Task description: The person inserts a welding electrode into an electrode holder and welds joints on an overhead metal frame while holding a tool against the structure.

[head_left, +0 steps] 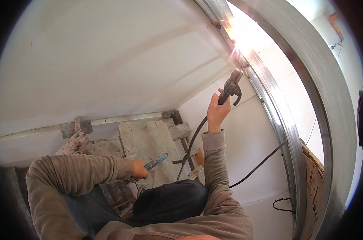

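Note:
My right hand (218,114) is raised and wrapped round a dark welding electrode holder (229,87). A thin electrode (240,60) runs up from its jaws to the shiny metal frame (265,76). White glare and an arc hide the spot where they meet. A black cable (194,138) trails down from the holder's lower end. Lower and to the left, my left hand (140,170) grips a worn blue rod-shaped tool (157,161). One end of it sticks out past the fingers toward the upper right; its kind cannot be made out.
A curved, wide metal band (315,52) arches along the right. Weathered boards (147,138) and a wooden rail (41,130) lie below the white wall (97,60). A dark rounded thing (169,204) is close in front of me. Another black cable (261,162) crosses toward the frame.

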A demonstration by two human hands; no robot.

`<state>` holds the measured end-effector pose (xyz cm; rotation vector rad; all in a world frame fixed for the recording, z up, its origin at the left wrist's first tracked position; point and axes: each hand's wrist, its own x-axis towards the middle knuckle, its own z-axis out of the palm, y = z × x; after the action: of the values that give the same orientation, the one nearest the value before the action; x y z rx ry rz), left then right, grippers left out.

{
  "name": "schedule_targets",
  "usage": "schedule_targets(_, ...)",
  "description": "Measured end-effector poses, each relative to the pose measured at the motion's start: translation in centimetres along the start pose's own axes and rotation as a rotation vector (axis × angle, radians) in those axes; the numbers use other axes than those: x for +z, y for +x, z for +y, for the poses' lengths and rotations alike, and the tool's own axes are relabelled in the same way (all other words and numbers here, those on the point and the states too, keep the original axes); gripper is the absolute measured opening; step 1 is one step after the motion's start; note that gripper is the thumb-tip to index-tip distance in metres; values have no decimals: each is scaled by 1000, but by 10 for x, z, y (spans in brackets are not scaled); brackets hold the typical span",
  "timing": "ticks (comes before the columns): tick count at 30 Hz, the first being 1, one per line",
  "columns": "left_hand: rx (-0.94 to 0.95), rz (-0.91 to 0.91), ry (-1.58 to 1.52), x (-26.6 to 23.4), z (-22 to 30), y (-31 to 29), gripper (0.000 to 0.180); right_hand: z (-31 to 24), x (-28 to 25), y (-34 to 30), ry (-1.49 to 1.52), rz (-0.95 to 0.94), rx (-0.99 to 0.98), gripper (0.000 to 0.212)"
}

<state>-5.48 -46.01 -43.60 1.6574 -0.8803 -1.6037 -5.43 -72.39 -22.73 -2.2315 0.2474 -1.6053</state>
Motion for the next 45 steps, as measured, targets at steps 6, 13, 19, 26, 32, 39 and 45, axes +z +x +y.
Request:
schedule_targets(6,-15,1,73,0,5,-3,23,4,-2,0,-17,-18,-67,27)
schedule_targets(13,31,-6,68,-4,11,-13,26,-4,1,0,-30,-6,-55,28)
schedule_targets(19,-6,-18,87,-5,8,-1,24,-1,1,3,-74,-2,-87,28)
schedule_targets(26,-72,-61,212,-14,26,-22,27,-2,-3,3,-42,-26,-24,34)
schedule_targets(32,8,2,137,-14,22,-31,23,3,3,5,36,-26,40,39)
schedule_targets(39,31,-1,77,-9,10,-16,24,10,2,7,-18,-10,-1,35)
schedule_targets(45,-16,13,53,-7,16,-19,19,7,3,9,-36,-22,63,34)
